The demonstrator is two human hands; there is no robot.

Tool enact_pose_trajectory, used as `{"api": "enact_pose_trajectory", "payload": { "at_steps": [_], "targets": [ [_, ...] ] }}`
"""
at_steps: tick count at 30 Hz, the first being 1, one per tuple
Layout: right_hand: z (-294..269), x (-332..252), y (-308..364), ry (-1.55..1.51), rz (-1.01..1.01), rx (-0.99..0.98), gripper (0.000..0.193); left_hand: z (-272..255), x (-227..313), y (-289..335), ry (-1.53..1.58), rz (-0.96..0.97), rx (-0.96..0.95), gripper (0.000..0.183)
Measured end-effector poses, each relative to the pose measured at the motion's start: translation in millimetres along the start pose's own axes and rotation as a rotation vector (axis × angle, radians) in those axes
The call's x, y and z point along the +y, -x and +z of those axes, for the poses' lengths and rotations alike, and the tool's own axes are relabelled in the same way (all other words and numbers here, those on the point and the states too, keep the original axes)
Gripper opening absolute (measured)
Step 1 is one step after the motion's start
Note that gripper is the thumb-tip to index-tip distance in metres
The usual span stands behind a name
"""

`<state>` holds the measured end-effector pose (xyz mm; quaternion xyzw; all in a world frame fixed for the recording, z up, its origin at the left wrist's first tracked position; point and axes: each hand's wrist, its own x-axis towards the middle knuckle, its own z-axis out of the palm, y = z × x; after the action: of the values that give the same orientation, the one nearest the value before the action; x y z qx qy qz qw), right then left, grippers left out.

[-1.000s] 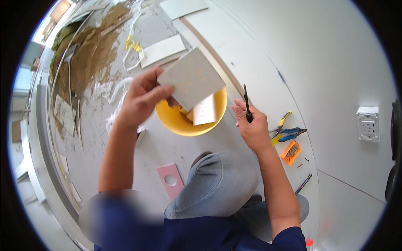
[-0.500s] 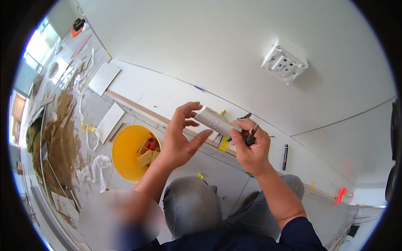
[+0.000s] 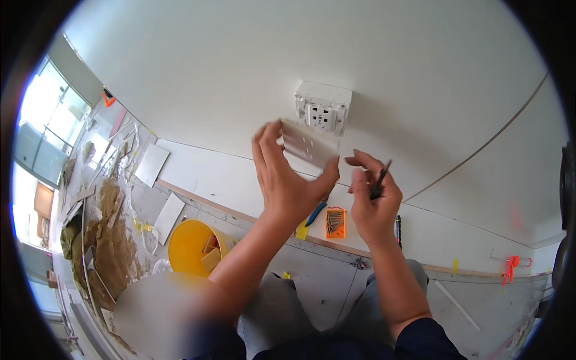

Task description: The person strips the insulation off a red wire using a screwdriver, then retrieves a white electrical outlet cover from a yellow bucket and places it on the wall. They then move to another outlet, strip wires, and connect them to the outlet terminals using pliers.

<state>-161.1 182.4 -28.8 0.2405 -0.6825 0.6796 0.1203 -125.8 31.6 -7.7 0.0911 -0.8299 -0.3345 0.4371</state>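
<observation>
currently the left hand [image 3: 286,187] is clamped by fingers and thumb on opposite edges of a white socket cover plate [image 3: 307,143], tilted and blurred, in front of the wall socket [image 3: 323,111]; whether they touch, i can't tell. just right, the right hand [image 3: 375,201] is closed round a slim dark tool [image 3: 381,180], probably a screwdriver. so thin an edge grip could let the plate slip and knock the orange box of screws [image 3: 335,222]; a careless swing of the tool could scratch it.

White wall [image 3: 414,78], gray floor [image 3: 315,294], bright window [image 3: 43,99]
</observation>
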Motion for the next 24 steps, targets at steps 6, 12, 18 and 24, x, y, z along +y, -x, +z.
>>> {"api": "enact_pose_trajectory", "payload": {
  "at_steps": [6, 12, 18, 24],
  "targets": [
    [-13.6, 10.6, -10.7, -0.057, 0.117, 0.085, 0.020, 39.4, 6.0, -22.7, -0.128, -0.139, 0.080, 0.089],
    [-19.7, 21.2, -10.4, -0.062, 0.142, 0.040, 0.015, 51.6, 6.4, -23.7, -0.137, -0.135, 0.117, 0.089],
    [-15.6, 27.8, -9.9, -0.080, 0.160, 0.017, 0.013, 51.6, 5.3, -23.9, -0.118, -0.141, 0.109, 0.091],
    [-12.3, 28.8, -10.4, -0.060, 0.173, -0.005, 0.013, 49.1, 10.4, -25.0, -0.166, -0.140, 0.081, 0.092]
  ]
}}
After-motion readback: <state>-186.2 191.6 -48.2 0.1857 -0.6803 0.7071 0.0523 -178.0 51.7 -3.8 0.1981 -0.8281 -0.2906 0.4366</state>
